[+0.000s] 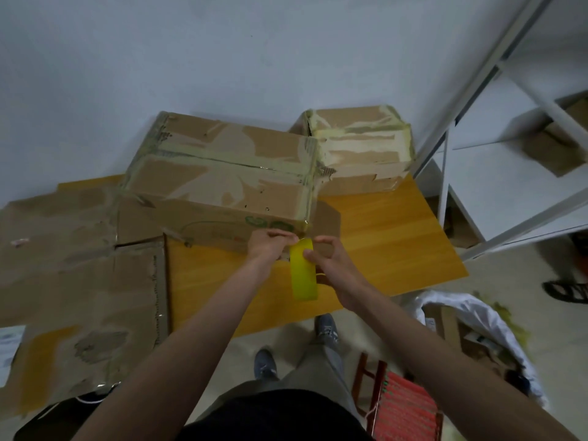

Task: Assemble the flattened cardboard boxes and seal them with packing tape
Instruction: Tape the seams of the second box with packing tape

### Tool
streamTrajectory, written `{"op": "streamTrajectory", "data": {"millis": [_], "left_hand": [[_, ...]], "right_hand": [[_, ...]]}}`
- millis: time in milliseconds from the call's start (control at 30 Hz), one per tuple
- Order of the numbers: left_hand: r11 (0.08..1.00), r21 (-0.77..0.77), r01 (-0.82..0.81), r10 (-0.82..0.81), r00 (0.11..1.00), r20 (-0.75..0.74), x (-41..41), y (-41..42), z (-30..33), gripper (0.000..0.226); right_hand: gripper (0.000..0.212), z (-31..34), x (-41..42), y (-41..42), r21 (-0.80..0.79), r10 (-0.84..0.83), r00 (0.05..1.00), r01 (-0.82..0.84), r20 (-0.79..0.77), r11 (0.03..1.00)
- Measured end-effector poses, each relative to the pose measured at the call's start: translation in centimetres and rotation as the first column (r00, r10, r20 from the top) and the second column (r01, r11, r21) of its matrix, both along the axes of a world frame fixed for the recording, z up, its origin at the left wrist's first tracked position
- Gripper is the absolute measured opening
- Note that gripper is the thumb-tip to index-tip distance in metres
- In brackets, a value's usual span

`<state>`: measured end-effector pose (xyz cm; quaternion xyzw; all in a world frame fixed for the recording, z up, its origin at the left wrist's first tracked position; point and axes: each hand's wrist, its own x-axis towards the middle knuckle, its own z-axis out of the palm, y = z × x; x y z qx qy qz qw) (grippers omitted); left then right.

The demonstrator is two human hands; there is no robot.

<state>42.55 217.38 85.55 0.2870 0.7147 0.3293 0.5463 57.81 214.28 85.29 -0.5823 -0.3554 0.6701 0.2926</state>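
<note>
- Assembled box on wooden table, closed top crossed with old tape strips; landmark for all below.
- Left hand at lower right corner of the box's near face, forearm stretched forward from lower left, fingers curled, tips pinching what looks like the tape end against the box's corner edge.
- Right hand just right of and nearer than that corner, wrist bent, fingers curled round yellow tape roll, thumb on its outer face.
- Roll held upright on edge, touching or almost touching the box's near corner; cannot tell which.
- Flattened cardboard spread left of the box and nearer, partly overhanging the table edge.
- Second taped box behind the box's right end, close beside it.
- White metal shelving further right of the box.
- White sack on floor, right of and nearer than the box.
- Red stool below the table edge, beside own legs and shoes.
</note>
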Motion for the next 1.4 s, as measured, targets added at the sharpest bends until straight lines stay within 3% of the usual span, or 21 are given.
{"op": "streamTrajectory", "data": {"millis": [133, 267, 500, 667, 900, 1167, 1267, 1400], "left_hand": [[0.998, 0.065, 0.014, -0.005, 0.992, -0.124, 0.1, -1.1, -1.3, 0.009], [0.965, 0.243, 0.093, -0.020, 0.957, -0.288, 0.7, -3.8, -2.3, 0.006], [0.886, 0.463, 0.003, 0.165, 0.932, -0.322, -0.5, -6.8, -4.5, 0.006], [0.797, 0.595, 0.104, 0.125, 0.935, -0.331, 0.0, -7.6, -3.1, 0.009], [0.895, 0.439, -0.081, 0.195, 0.955, -0.222, -1.0, -7.1, -3.2, 0.012], [0.976, 0.170, 0.134, -0.053, 0.909, -0.414, -3.0, -6.2, -6.3, 0.006], [0.973, 0.044, 0.226, -0.173, 0.844, -0.508, -3.5, -6.1, -8.3, 0.008], [0.968, -0.164, 0.192, -0.247, 0.851, -0.463, -4.7, -6.1, -9.8, 0.046]], "right_hand": [[0.051, -0.8, 0.0, -1.1, 0.047, 0.052, 0.995, -0.056, 0.082, 0.997], [0.050, -1.4, -0.2, -1.9, 0.032, 0.052, 0.993, -0.056, 0.101, 0.998], [0.048, -2.1, -1.9, -2.7, 0.107, 0.094, 0.982, -0.112, 0.164, 0.988], [0.031, -2.6, -2.5, -2.8, 0.127, 0.099, 0.975, -0.126, 0.198, 0.984], [0.019, -3.3, -2.3, -3.5, 0.210, 0.166, 0.963, -0.210, 0.211, 0.955], [0.022, -5.5, -3.2, -3.4, 0.203, 0.299, 0.926, -0.346, 0.230, 0.916], [0.024, -7.1, -3.7, -3.1, 0.171, 0.371, 0.882, -0.429, 0.290, 0.887], [0.044, -9.4, -5.0, -1.9, 0.142, 0.409, 0.834, -0.486, 0.371, 0.862]]}}
